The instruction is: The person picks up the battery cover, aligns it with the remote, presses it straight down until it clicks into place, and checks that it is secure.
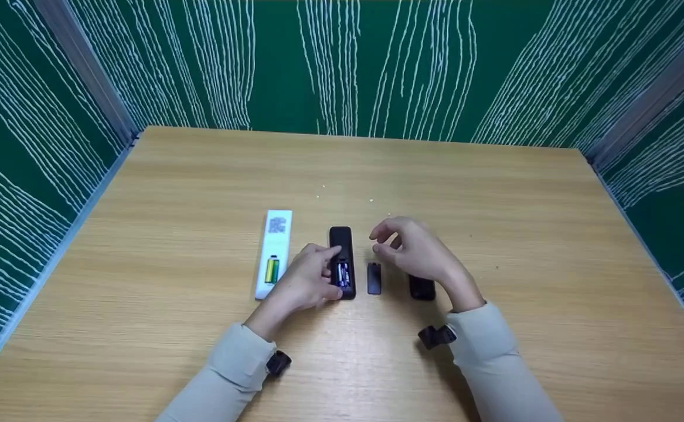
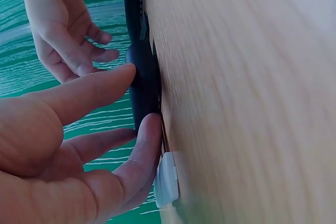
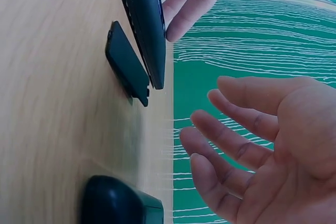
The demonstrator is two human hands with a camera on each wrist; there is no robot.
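A black remote control (image 1: 344, 238) lies back-up on the table, its battery compartment uncovered with batteries (image 1: 343, 274) inside. My left hand (image 1: 303, 280) holds it from the left, thumb at the near end and index finger on its back. To its right lies the small black battery cover (image 1: 374, 279), flat on the wood. Above and right of that cover hovers my right hand (image 1: 415, 251), fingers loosely bent and holding nothing, as the right wrist view (image 3: 247, 150) also has it. Partly under this hand in the head view sits another black device (image 1: 422, 288).
Left of the left hand lies a white remote control (image 1: 275, 239) with yellow-green batteries (image 1: 272, 270) in its uncovered compartment. Small pale specks dot the wooden table (image 1: 201, 176) farther back. Green walls (image 1: 277, 64) with white streaks enclose the far side and both sides.
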